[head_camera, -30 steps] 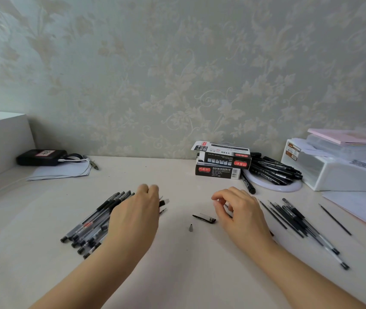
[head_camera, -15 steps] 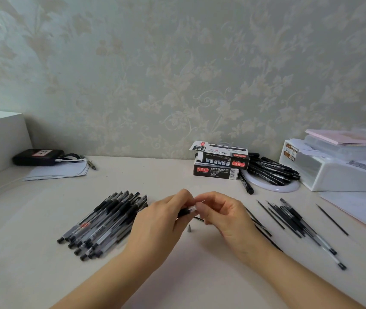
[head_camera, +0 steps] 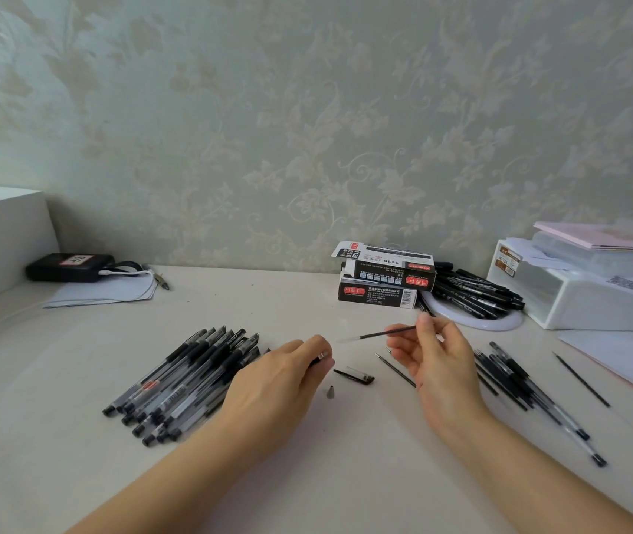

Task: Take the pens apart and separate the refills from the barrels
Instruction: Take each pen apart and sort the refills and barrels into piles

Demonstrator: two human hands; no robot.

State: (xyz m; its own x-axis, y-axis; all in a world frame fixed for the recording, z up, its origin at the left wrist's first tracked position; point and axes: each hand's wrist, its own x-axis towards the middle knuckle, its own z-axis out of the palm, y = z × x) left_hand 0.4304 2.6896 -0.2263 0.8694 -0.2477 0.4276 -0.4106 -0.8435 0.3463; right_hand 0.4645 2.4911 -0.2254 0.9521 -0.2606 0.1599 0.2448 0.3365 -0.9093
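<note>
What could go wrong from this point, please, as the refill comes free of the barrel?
The small metal tip lies loose near the left hand; a sweep of that hand could roll it away. The refill, pinched at one end by the right hand, might bend or smear ink. The loose cap could get knocked too.
</note>
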